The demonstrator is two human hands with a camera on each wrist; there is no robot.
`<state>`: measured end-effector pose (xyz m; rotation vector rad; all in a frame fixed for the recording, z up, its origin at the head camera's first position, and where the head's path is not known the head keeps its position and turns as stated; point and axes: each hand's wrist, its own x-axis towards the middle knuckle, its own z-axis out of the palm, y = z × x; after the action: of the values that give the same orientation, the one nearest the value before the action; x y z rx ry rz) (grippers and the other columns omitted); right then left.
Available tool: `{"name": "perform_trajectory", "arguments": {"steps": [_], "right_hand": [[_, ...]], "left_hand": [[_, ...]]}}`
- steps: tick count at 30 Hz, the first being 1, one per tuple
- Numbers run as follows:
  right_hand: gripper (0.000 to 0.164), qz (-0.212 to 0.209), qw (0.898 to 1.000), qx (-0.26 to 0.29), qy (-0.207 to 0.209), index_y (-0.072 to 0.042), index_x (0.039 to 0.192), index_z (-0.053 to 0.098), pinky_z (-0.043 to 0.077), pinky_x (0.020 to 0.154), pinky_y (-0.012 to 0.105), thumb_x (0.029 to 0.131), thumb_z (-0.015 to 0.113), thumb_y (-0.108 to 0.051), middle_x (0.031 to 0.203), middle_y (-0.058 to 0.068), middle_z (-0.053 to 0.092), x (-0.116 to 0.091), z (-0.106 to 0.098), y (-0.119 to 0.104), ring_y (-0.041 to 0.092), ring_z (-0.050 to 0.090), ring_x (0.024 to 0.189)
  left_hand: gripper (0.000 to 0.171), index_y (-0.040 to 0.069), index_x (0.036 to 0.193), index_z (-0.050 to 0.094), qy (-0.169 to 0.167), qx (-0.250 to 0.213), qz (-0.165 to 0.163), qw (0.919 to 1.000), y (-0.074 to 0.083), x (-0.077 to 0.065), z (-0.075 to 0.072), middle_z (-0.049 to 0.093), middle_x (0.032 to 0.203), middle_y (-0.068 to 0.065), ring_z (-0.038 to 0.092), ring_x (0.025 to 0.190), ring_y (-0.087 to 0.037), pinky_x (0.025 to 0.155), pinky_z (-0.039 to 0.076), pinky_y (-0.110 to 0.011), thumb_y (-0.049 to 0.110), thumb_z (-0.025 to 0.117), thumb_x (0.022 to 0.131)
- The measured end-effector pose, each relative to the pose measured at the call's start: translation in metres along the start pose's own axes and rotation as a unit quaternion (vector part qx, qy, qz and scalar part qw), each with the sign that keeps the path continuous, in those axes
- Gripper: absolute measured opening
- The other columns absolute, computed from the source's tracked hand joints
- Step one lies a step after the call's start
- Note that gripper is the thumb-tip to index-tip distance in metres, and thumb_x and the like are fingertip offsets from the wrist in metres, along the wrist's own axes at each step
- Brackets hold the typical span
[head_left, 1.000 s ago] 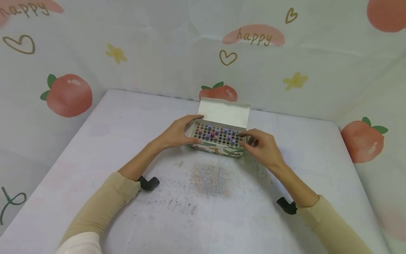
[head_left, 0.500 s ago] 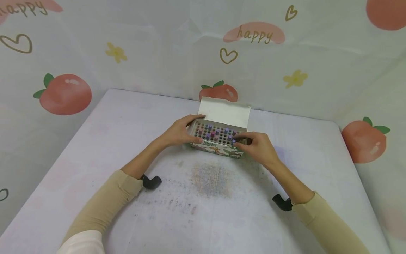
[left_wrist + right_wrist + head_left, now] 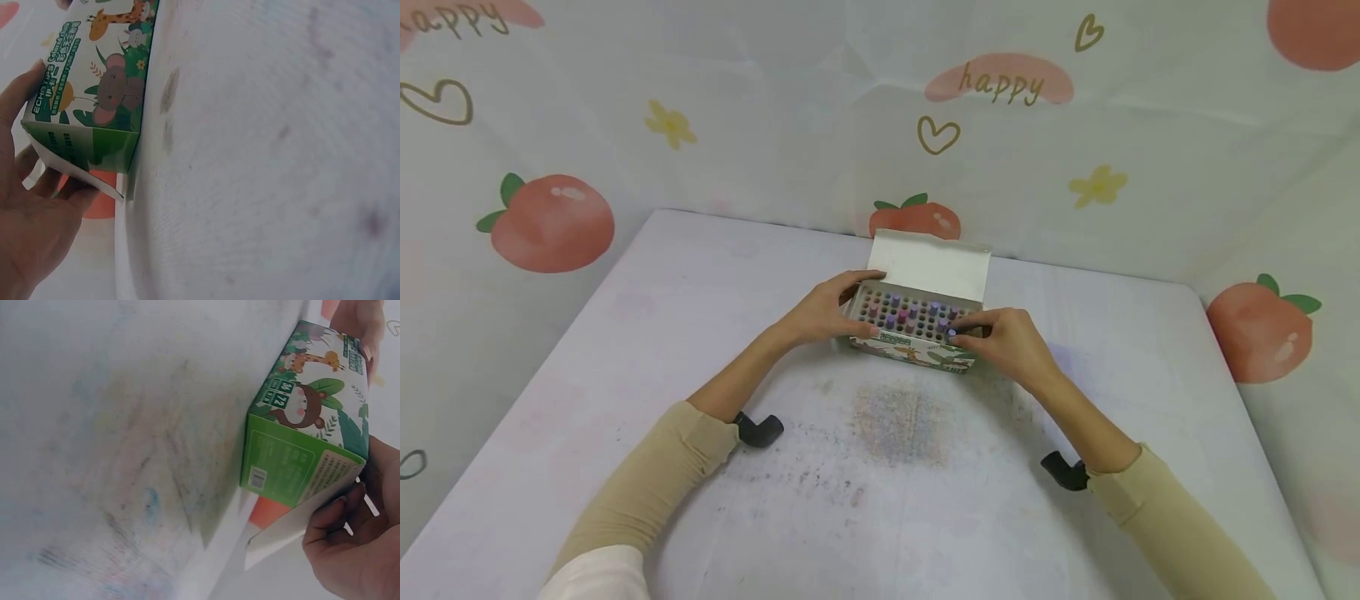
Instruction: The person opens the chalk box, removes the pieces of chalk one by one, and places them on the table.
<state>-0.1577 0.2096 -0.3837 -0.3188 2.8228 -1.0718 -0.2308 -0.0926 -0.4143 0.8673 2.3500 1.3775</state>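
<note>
The animal-print box [image 3: 103, 81] carries "ECHOTIPS" in green capitals, with Chinese characters too blurred to read surely. A green label [image 3: 278, 394] on it gives "36" and "72"; the fine print beside the barcode [image 3: 257, 477] on its end panel [image 3: 281, 459] is illegible. The backdrop [image 3: 775, 125] says "happy" on a pink patch [image 3: 1000, 79], and "appy" at upper left, first letter cut off.

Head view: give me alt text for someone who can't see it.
A person's right-hand grip pinches a purple stick in an open animal-print box of purple and pink sticks, while the left-hand grip holds the box's left end. It sits on a smudged white table before a fruit-print backdrop.
</note>
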Motion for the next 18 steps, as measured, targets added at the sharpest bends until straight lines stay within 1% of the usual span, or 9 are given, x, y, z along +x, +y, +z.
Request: {"name": "perform_trajectory", "arguments": {"steps": [5, 8, 13, 18], "right_hand": [[0.021, -0.032, 0.999, -0.005, 0.016, -0.011, 0.109, 0.077, 0.04, 0.052, 0.028, 0.091, 0.075, -0.022, 0.081, 0.002, 0.069, -0.0026, 0.0019, 0.0023, 0.019, 0.05, 0.064], [0.02, -0.055, 0.998, 0.004, 0.032, -0.009, 0.108, 0.076, 0.042, 0.052, 0.027, 0.091, 0.074, -0.02, 0.082, 0.001, 0.07, -0.0048, 0.0029, 0.0032, 0.019, 0.053, 0.064], [0.019, -0.082, 0.995, 0.012, 0.052, -0.007, 0.108, 0.074, 0.043, 0.052, 0.026, 0.092, 0.073, -0.017, 0.084, 0.002, 0.071, -0.0068, 0.0051, 0.0047, 0.018, 0.055, 0.063], [0.017, -0.107, 0.992, -0.017, 0.066, -0.008, 0.108, 0.073, 0.044, 0.054, 0.028, 0.093, 0.071, -0.016, 0.085, 0.002, 0.068, -0.0082, 0.0071, 0.0033, 0.015, 0.054, 0.065]], "left_hand": [[0.083, 0.018, 0.153, 0.039, -0.004, -0.03, -0.003, 0.9995, -0.0002, -0.0009, 0.0009, 0.035, 0.157, -0.004, 0.028, 0.147, -0.024, 0.121, 0.028, -0.039, 0.022, 0.083, 0.083], [0.083, 0.018, 0.153, 0.039, -0.005, -0.039, -0.002, 0.9992, 0.0, -0.0014, 0.0013, 0.034, 0.157, -0.004, 0.027, 0.147, -0.024, 0.121, 0.027, -0.04, 0.021, 0.083, 0.083], [0.083, 0.018, 0.153, 0.039, -0.004, -0.042, -0.003, 0.9991, 0.0009, -0.0028, 0.0014, 0.036, 0.156, -0.004, 0.029, 0.146, -0.023, 0.12, 0.029, -0.038, 0.022, 0.083, 0.083], [0.082, 0.018, 0.152, 0.04, -0.002, -0.036, -0.001, 0.9993, 0.0004, -0.0047, 0.0014, 0.037, 0.155, -0.005, 0.031, 0.145, -0.024, 0.12, 0.03, -0.038, 0.024, 0.083, 0.083]]}}
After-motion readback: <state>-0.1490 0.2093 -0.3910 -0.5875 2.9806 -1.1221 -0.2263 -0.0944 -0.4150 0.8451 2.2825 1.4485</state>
